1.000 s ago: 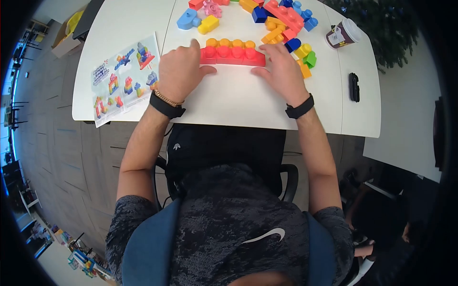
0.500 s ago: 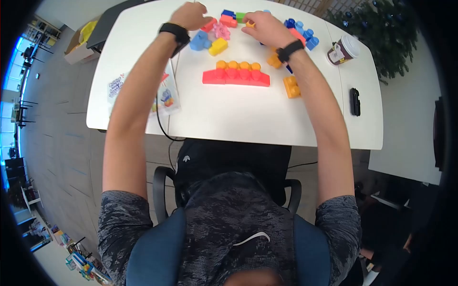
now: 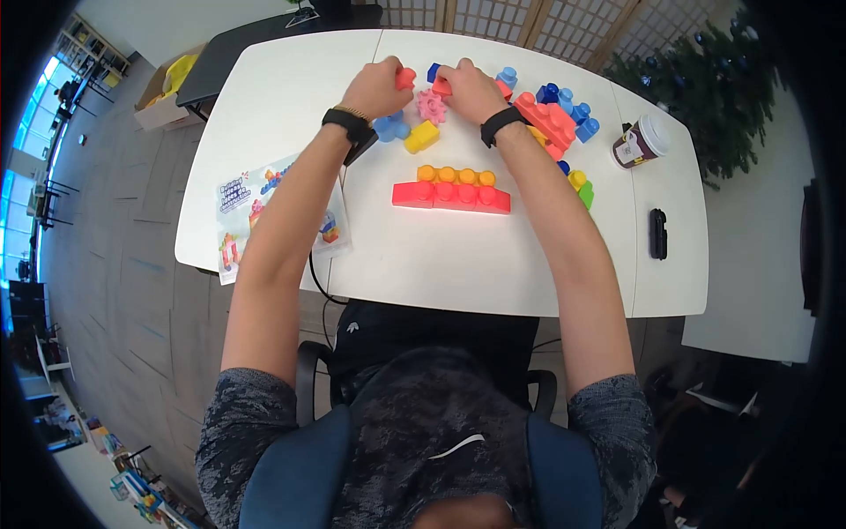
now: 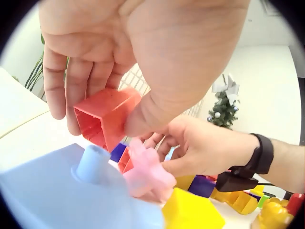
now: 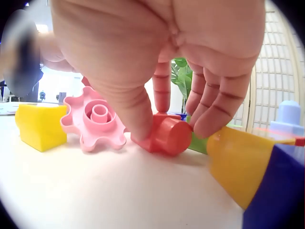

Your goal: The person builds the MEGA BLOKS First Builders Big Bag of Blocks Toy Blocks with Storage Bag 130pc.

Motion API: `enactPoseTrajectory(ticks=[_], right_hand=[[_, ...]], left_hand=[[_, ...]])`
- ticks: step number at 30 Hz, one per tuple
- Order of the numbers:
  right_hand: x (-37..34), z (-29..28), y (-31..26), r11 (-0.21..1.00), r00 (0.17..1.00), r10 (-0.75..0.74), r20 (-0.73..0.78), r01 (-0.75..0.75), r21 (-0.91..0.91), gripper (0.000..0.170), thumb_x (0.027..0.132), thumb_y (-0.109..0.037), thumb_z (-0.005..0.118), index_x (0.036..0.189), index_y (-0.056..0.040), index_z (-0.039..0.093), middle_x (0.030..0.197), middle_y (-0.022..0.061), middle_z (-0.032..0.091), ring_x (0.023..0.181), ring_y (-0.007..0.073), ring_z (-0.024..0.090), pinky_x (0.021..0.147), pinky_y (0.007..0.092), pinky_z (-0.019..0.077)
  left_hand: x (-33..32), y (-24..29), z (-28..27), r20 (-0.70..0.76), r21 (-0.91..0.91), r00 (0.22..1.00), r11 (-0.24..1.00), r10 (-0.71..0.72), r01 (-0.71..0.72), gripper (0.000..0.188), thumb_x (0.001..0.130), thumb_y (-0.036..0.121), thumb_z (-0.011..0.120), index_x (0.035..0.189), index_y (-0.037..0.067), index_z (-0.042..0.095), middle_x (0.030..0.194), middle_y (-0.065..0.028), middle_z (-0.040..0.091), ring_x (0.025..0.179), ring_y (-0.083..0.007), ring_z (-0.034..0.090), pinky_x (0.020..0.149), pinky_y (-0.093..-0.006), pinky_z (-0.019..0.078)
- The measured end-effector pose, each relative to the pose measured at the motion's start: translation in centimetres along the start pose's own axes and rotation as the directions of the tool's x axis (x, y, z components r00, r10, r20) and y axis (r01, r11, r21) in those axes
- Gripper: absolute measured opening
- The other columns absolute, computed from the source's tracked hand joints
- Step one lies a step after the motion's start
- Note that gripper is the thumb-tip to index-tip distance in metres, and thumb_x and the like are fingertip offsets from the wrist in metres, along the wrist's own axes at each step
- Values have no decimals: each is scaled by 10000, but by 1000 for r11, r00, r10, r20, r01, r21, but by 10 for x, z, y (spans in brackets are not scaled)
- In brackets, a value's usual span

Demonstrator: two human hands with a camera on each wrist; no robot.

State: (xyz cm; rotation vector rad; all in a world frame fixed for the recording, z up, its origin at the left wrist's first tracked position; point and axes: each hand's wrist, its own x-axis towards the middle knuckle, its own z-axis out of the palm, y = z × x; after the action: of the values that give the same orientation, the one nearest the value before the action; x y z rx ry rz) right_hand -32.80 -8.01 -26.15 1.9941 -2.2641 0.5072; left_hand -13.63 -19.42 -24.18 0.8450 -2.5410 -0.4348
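Observation:
At the back of the table my left hand (image 3: 374, 90) pinches a red block (image 4: 107, 114) between thumb and fingers, its hollow underside showing in the left wrist view. To its right, my right hand (image 3: 474, 93) grips another red block (image 5: 169, 136) low at the tabletop. A pink gear-shaped piece (image 3: 431, 107) stands between the two hands. Just in front lie a light blue block (image 4: 71, 191) and a yellow block (image 3: 422, 137). Nearer the body sits a joined row of red blocks (image 3: 449, 197), with a row of yellow blocks (image 3: 456, 176) behind it.
Several loose blue, red and yellow blocks (image 3: 551, 119) are heaped at the back right. A lidded paper cup (image 3: 636, 145) and a small black object (image 3: 658, 234) stand farther right. On the left, a printed picture sheet (image 3: 236, 225) lies partly under the left forearm.
Both hands have left the ends of the red and yellow rows and reached to the back of the table. Each has taken hold of a red block there. The head view has also shifted.

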Motion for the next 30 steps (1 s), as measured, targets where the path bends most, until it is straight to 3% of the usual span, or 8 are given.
enactPoseTrajectory(ticks=[4,9,11,14,16,20,26,30], right_hand=[[-5,2,9,991,993,-118,4,117,67,327,857,-111,760,1164,-95,649,1091,218,647,1042,404,698,856,501,583],[-15,-1,10,989,988,-139,66,134,65,290,865,-118,756,1112,-42,624,1103,221,660,1036,417,690,871,489,571],[-20,-5,9,990,987,-128,95,122,66,274,866,-115,755,1090,-25,624,1094,225,670,1033,417,687,882,484,568],[-31,-19,5,988,987,-119,106,107,109,409,885,-132,776,1267,-45,659,1119,175,664,1068,391,664,931,445,548],[-51,-47,-3,980,996,-75,-37,81,183,408,890,-126,771,1278,-36,682,1079,172,681,1024,373,660,925,421,541],[-97,-120,-40,961,968,-214,134,184,208,414,872,-95,733,1273,-4,685,1053,200,695,1031,380,675,913,449,553],[-112,-114,-70,941,948,-263,180,211,264,199,834,-26,761,1015,8,685,940,158,683,896,305,663,798,386,541],[-112,-113,-73,949,948,-263,178,221,224,203,830,-21,763,1021,6,702,968,157,687,904,318,665,802,398,545]], left_hand=[[-39,17,-27,-202,-226,979,972,11,-58,388,858,247,803,1143,-5,726,1018,-172,791,942,-295,780,877,-378,608],[-92,43,-37,89,-558,991,829,101,-35,422,863,210,883,1204,8,738,1083,-96,794,1029,-188,765,941,-329,592],[-103,43,-27,83,-545,984,833,160,-89,417,867,167,863,1226,-1,732,1101,-114,790,1050,-203,764,984,-330,584],[-113,50,-17,159,-586,963,806,216,-84,381,863,138,779,1210,-15,741,1101,-160,790,1037,-252,769,1016,-357,583],[-114,51,-20,166,-585,959,806,230,-92,373,858,139,780,1197,-13,746,1096,-162,790,1033,-257,769,1018,-357,582],[-116,44,-17,167,-578,945,804,281,-137,344,851,142,780,1162,-4,763,1090,-158,790,1018,-273,769,1015,-359,582],[-119,46,-21,236,-480,948,874,213,-77,372,845,130,856,1161,-37,754,1081,-146,790,1006,-229,769,1000,-348,589],[-123,46,-21,244,-512,957,859,159,-13,360,840,143,864,1139,-31,763,1051,-148,797,970,-226,775,974,-341,599]])
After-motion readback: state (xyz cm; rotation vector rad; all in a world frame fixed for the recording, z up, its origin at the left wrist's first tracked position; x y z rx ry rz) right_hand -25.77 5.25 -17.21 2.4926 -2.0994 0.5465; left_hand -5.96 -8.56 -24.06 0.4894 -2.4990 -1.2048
